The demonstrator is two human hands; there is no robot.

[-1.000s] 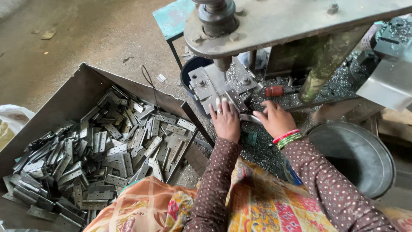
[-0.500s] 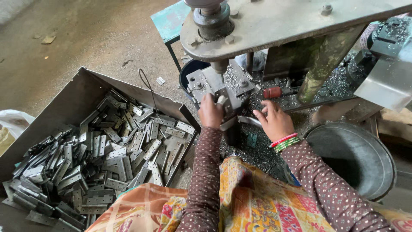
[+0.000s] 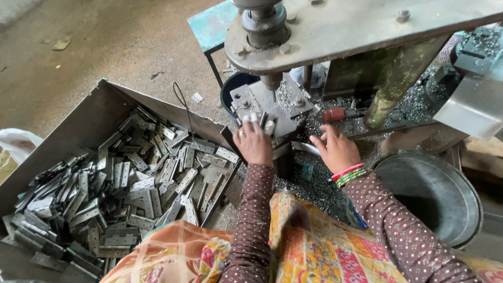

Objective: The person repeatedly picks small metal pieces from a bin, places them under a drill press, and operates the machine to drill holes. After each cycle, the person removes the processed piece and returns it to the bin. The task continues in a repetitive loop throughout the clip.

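Looming over everything at twelve o'clock: heavy grey press [image 3: 367, 31], ram tip [image 3: 271, 81] pointing down at steel die block [image 3: 267, 107] directly beneath. Filling the nine o'clock side: big sheet-metal tray [image 3: 78, 131] heaped with flat grey hinge plates [image 3: 136, 188], well apart from the die. Sitting at four o'clock: round metal basin [image 3: 435, 194], just beside the right forearm. Lying at one o'clock from the right hand: small red-handled tool [image 3: 334, 114] among metal swarf.

Resting on the die block's near edge: left hand [image 3: 254, 144], fingers curled and pressed together, tips pinching a small pale metal piece [image 3: 269, 127] at the block's front, long axis hard to tell under the fingers. Lying at twelve o'clock from that hand, slightly toward one: the ram tip, close above. Hovering at three o'clock from the left hand: right hand [image 3: 338, 149], fingers loosely spread, touching or nearly touching a curved metal strip [image 3: 305, 148], grip not clear. Nearer to the die and the piece: left hand, by a clear margin.
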